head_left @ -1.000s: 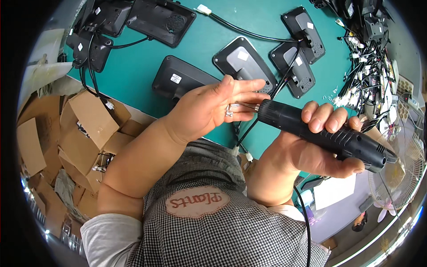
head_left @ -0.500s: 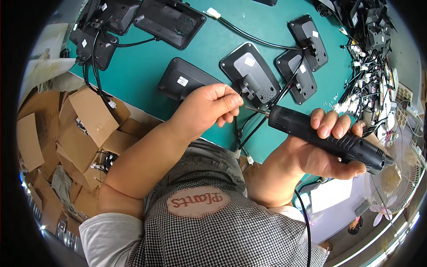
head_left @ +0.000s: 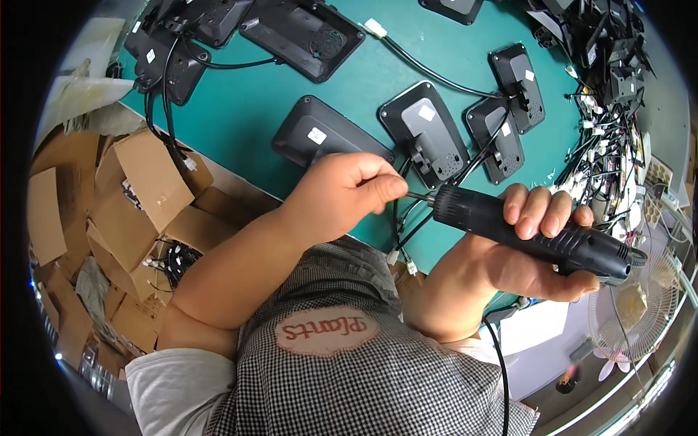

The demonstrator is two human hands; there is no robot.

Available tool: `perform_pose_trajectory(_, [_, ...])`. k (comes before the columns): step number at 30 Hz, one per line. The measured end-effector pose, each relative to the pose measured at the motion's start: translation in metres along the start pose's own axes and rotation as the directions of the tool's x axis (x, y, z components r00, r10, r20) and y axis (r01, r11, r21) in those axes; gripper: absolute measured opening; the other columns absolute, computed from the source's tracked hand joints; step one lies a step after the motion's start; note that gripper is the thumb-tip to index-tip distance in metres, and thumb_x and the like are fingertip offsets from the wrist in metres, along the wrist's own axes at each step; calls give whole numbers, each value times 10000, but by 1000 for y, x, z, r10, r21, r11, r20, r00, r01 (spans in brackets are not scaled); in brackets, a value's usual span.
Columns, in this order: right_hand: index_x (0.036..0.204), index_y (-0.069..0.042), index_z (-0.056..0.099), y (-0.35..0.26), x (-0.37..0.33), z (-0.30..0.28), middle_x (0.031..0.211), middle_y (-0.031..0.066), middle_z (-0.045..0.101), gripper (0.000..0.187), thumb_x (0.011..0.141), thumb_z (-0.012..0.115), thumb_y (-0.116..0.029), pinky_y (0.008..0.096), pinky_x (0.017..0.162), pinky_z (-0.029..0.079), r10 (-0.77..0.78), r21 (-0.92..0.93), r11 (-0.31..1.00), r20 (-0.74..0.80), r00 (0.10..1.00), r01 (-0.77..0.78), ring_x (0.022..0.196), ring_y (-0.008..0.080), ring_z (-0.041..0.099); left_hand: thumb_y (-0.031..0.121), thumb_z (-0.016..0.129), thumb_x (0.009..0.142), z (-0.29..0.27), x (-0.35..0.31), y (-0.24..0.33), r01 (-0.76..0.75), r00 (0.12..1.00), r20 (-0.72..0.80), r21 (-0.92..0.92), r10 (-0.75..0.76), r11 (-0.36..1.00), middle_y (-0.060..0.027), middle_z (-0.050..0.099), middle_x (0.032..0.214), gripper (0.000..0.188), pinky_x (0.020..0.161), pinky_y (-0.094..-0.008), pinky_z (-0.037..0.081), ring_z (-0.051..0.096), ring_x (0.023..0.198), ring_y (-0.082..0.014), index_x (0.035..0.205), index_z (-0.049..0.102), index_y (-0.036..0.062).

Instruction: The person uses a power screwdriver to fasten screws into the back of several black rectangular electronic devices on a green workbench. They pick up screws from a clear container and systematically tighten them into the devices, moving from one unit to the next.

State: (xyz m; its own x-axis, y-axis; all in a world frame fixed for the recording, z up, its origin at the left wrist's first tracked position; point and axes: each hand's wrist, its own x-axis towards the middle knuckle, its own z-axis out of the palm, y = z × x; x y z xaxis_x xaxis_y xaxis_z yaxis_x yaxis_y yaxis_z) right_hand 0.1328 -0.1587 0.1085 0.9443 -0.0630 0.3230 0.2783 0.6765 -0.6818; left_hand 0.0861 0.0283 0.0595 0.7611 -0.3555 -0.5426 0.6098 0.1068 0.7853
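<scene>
My right hand (head_left: 538, 240) is wrapped round a black electric screwdriver (head_left: 502, 221), its bit pointing left. The tip of that bit meets the pinched thumb and fingers of my left hand (head_left: 356, 192); whatever lies between those fingertips is too small to make out. Beyond my left hand lies a black plastic housing (head_left: 331, 134) with a white label. Next to it, a second black housing (head_left: 429, 123) with a bracket rests back side up, black cables running close by.
Two smaller black housings (head_left: 494, 138) lie on the green table (head_left: 414, 36). An open black shell (head_left: 302, 36) and more housings sit far left. Bundled cables with white connectors (head_left: 600, 138) crowd the right edge. Cardboard boxes (head_left: 145, 189) stand at left, a fan (head_left: 632, 312) at right.
The screwdriver bit and my left fingertips have come together; a small gap lay between them before. The view has shifted slightly, so the table things appear further right.
</scene>
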Motion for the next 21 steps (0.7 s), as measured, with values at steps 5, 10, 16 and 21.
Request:
perform_pose_trajectory(5, [1178,-46,445,24,-10,5,832,112,555,706,794,544,-630,355,552,485,-88,-171,981,31,996,92,608,220,571,163,556,890,-39,-16,-5,-150,853,-323,600,410,786,-111,654,951,247,749,-282,478,615,839,-187,1089,617,30])
perform_pose_trajectory(10, [1156,-35,432,42,-23,-7,830,149,575,676,763,657,-537,362,546,501,-100,-294,946,134,986,136,630,257,597,245,652,802,-57,-23,-29,-86,803,-228,869,550,486,-101,603,761,337,608,-360,461,571,675,-282,1090,611,76])
perform_pose_trajectory(16, [1153,-42,424,47,-34,-14,804,140,584,680,748,677,-526,344,528,504,-119,-371,916,105,987,150,624,249,598,254,669,784,-55,-24,-40,-76,863,-185,873,471,482,-109,578,753,449,612,-371,443,549,678,-280,1189,565,89])
perform_pose_trajectory(21, [1147,-35,424,55,-39,-21,797,143,588,666,762,666,-520,332,507,509,-150,-392,901,119,982,185,608,236,597,239,665,785,-55,-22,-42,-87,866,-178,867,468,490,-112,591,776,458,626,-366,448,556,692,-284,1205,554,91])
